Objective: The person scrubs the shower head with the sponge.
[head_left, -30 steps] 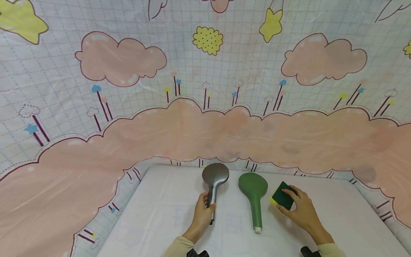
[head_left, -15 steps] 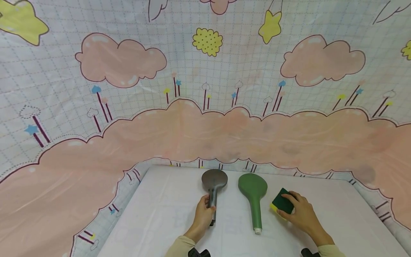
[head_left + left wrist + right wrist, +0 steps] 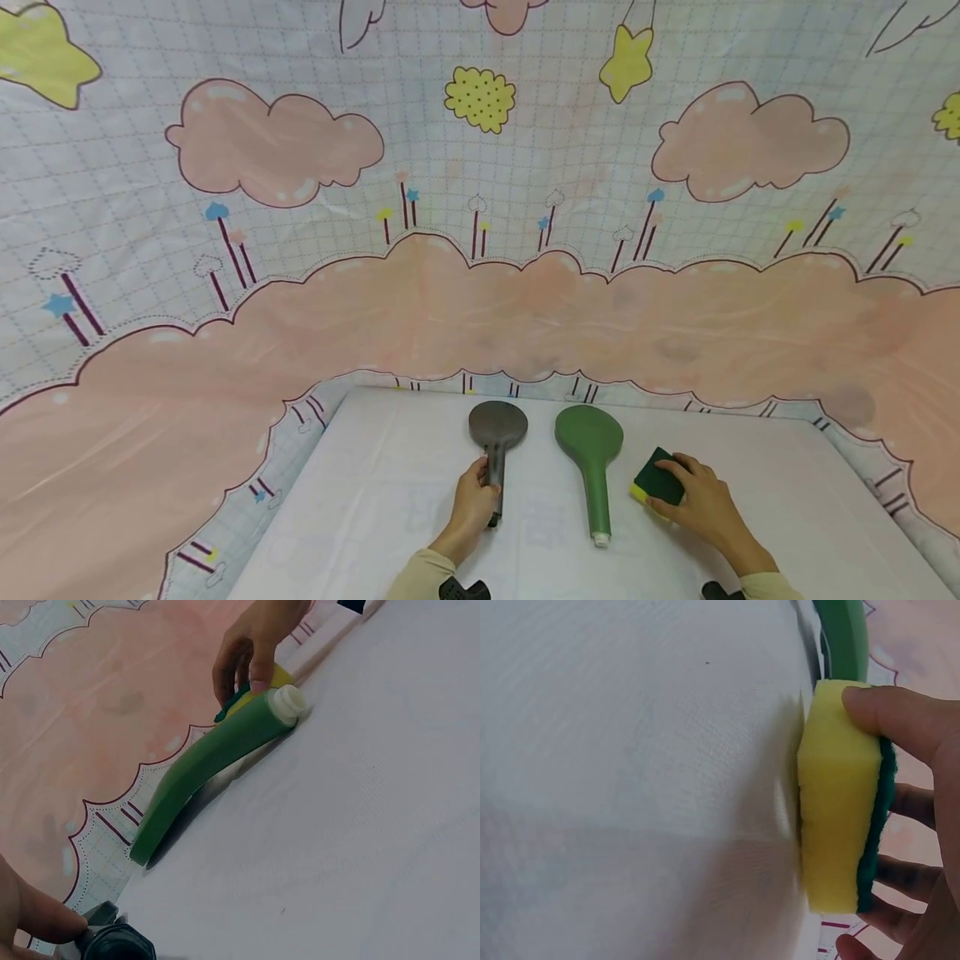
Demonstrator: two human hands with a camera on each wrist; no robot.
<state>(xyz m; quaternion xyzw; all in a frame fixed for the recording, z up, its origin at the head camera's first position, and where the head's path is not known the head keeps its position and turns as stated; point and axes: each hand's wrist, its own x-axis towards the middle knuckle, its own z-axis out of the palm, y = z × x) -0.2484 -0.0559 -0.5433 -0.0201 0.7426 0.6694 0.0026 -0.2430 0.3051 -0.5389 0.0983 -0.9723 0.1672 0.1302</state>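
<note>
Left: left hand point(image 3: 472, 504) wrapped around the handle of a grey shower head point(image 3: 497, 433), fingers curled about the stem; round head pointing away from the person, lying flat on the white tabletop point(image 3: 375, 508). In the left wrist view only a fingertip and the dark end of the handle point(image 3: 112, 943) visible at the lower edge.

Centre: green shower head point(image 3: 591, 454) lying free on the tabletop, just beside the grey one, round end toward the far edge, white threaded end point(image 3: 601, 539) toward the person. Touched by neither hand in the head view; in the left wrist view seen edge-on point(image 3: 202, 769), face down, white cap at its near end.

Right: right hand point(image 3: 701, 504) grasping a sponge point(image 3: 658, 482), green scouring side up, yellow foam below. In the right wrist view thumb on the upper edge, fingers along the green side, yellow face point(image 3: 838, 799) against the tabletop, just beside the rim of the green shower head point(image 3: 844, 641).

Background: hanging sheet point(image 3: 480, 250) printed with pink clouds, yellow stars and a fine grid, rising behind the tabletop.
</note>
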